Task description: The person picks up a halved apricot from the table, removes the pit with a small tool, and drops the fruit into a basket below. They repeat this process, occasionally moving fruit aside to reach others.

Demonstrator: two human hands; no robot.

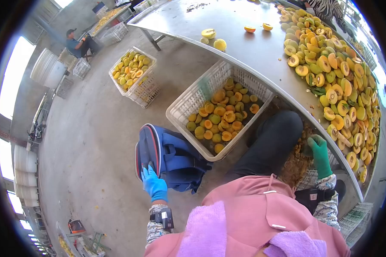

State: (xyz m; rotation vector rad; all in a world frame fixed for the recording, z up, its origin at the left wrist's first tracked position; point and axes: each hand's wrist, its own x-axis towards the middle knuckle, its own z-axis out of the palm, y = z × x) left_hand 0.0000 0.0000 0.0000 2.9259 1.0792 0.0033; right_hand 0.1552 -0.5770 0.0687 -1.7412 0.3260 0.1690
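Observation:
My left hand, in a blue glove, has its fingers pressed together at the trim of a blue backpack. The backpack rests on the concrete floor, its shoulder straps facing right. Below the table edge, my right hand in a green glove is curled closed beside my bent knee. Whatever it may hold is too hard to make out. Brown scraps lie under that hand. A large white crate of halved yellow-orange fruit, which look like peaches, stands just beyond the backpack, partly beneath the table.
The metal table carries a big heap of halved fruit on its right side. Another crate of fruit stands on the floor ahead. A person sits far left, near stacked white tubs. Patterned clothing shows across the table.

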